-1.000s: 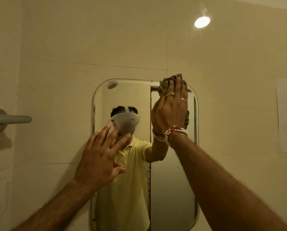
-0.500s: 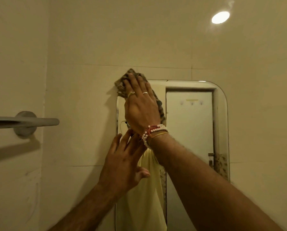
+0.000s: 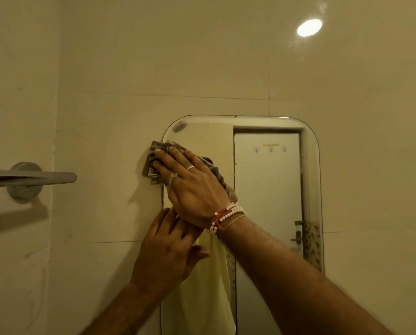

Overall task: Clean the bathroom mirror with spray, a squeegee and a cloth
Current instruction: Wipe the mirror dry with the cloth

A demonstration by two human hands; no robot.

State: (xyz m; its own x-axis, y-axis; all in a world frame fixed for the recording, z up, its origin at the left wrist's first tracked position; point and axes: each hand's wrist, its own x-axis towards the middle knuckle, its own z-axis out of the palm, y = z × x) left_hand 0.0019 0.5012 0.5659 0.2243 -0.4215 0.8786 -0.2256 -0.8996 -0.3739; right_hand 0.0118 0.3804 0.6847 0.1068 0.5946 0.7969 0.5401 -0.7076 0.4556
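A tall mirror [image 3: 269, 189] with rounded corners hangs on the tiled wall. My right hand [image 3: 192, 187], with rings and bead bracelets, presses a brown patterned cloth [image 3: 153, 160] flat on the mirror's upper left edge; the cloth overlaps onto the wall. My left hand [image 3: 168, 247] rests just below it with fingers spread, flat against the mirror's left edge and holding nothing. No spray bottle or squeegee is in view.
A grey towel bar [image 3: 30, 177] sticks out from the wall at the left, at the height of the cloth. The mirror reflects a white door, a yellow shirt and a wall. A bright light spot [image 3: 309, 27] shines at the top right.
My right hand has carried the cloth from the mirror's top right across to the top left, then down along the left edge. My left hand stayed by the left edge.
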